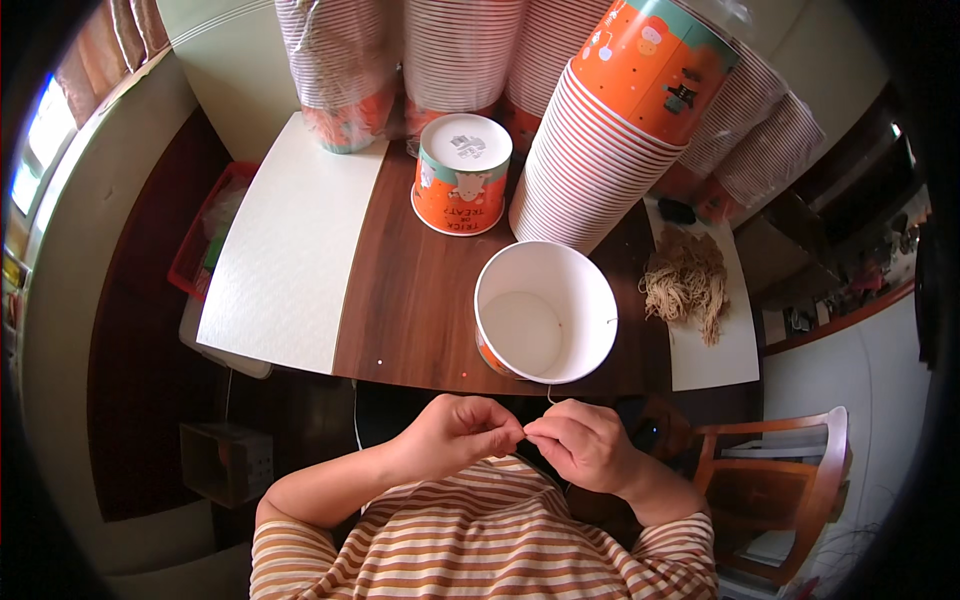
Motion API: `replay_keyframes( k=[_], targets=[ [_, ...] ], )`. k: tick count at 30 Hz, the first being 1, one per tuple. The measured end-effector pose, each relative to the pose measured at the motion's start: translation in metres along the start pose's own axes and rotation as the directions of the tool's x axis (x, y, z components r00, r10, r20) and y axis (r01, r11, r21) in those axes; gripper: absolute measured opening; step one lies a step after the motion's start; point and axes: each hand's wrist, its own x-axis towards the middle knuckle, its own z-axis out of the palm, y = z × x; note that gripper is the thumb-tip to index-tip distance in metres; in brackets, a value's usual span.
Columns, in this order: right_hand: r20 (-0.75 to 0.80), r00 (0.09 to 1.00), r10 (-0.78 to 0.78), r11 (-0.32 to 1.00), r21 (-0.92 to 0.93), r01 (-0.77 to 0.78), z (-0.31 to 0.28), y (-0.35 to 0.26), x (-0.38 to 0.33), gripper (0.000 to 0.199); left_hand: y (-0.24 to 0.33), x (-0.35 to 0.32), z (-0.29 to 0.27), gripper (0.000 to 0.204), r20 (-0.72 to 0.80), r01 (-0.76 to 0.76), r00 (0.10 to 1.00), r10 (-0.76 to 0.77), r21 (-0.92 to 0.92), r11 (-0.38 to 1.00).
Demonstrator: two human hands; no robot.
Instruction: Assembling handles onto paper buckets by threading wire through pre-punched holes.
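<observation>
Just past my hands, a paper bucket [546, 330] stands upright on the table, white inside with an orange printed outside. A short piece of thin cord [551, 393] shows between its near rim and my right hand. My left hand [465, 432] is closed in a pinch, its thumb and finger pressed together. The right hand [587, 440] pinches too, and the fingertips of both hands meet in front of my striped shirt. A tiny tan bit, seemingly the cord's end, shows between them; most of it is hidden by the fingers.
An upside-down orange bucket [462, 185] stands beyond, beside a tall leaning stack of buckets [610, 135]. Plastic-wrapped stacks [460, 60] line the back. A tan twine bundle [688, 280] lies at right. A wooden chair [770, 485] stands lower right, a red crate [190, 245] at left.
</observation>
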Motion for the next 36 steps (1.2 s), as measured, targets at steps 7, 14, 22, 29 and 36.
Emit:
replay_keyframes(
  k=[7, 14, 22, 29, 36],
  targets=[
    [-0.07, 0.998, -0.009, 1.0, -0.016, 0.008, -0.001, -0.001, 0.001, 0.023, 0.012, -0.006, 0.01, 0.011, -0.052, -0.291, 0.931, 0.36, 0.489, 0.822],
    [-0.079, 0.997, -0.009, 1.0, 0.022, 0.011, -0.009, -0.006, 0.003, 0.023, 0.006, 0.003, 0.012, 0.016, 0.203, -0.582, 0.572, 0.795, 0.783, 0.219],
    [-0.067, 0.989, 0.134, 0.974, 0.19, -0.12, -0.017, -0.014, 0.009, 0.019, 0.022, -0.001, 0.008, 0.021, 0.486, -0.456, 0.442, 0.754, 0.846, -0.277],
    [0.231, 0.894, 0.383, 0.748, 0.491, -0.447, -0.032, -0.012, 0.013, 0.007, 0.037, 0.005, 0.004, 0.021, 0.622, -0.489, 0.31, 0.719, 0.753, -0.44],
    [0.473, 0.706, 0.527, 0.227, 0.722, -0.653, -0.039, -0.012, 0.024, 0.012, 0.061, 0.005, 0.001, 0.015, 0.705, -0.47, 0.242, 0.666, 0.686, -0.556]
  ],
)
